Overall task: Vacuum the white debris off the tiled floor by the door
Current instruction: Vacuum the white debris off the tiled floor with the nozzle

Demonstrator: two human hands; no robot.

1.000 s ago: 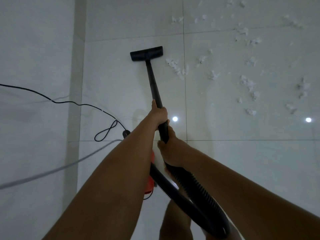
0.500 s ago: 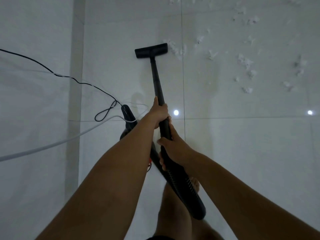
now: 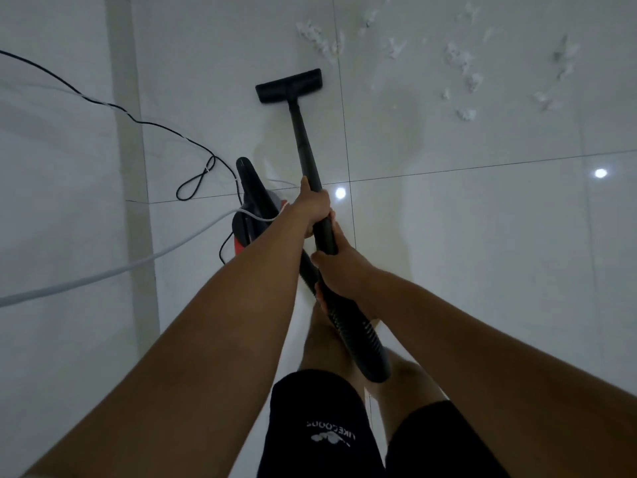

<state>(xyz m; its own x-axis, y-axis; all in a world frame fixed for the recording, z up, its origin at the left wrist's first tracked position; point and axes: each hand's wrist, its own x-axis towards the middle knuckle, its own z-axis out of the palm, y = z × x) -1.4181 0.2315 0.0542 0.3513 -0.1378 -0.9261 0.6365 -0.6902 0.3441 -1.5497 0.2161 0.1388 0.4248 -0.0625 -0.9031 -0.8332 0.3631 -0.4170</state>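
Observation:
A black vacuum wand [image 3: 303, 139] runs from my hands up to its flat floor nozzle [image 3: 289, 85], which rests on the white tiled floor [image 3: 482, 270]. My left hand [image 3: 312, 205] grips the wand higher up. Just below it, my right hand [image 3: 339, 270] holds the wand where the ribbed black hose [image 3: 358, 336] begins. White debris [image 3: 319, 37] lies scattered beyond and to the right of the nozzle, with more white debris pieces [image 3: 465, 69] at the upper right.
The red and black vacuum body [image 3: 253, 208] stands on the floor left of my hands. A black power cord [image 3: 144, 123] loops across the left tiles, and a white cable [image 3: 103, 274] crosses below it. My legs in black shorts [image 3: 324, 429] fill the bottom.
The nozzle has been drawn back toward me, away from the debris. The view has tilted down, so my shorts and legs now show.

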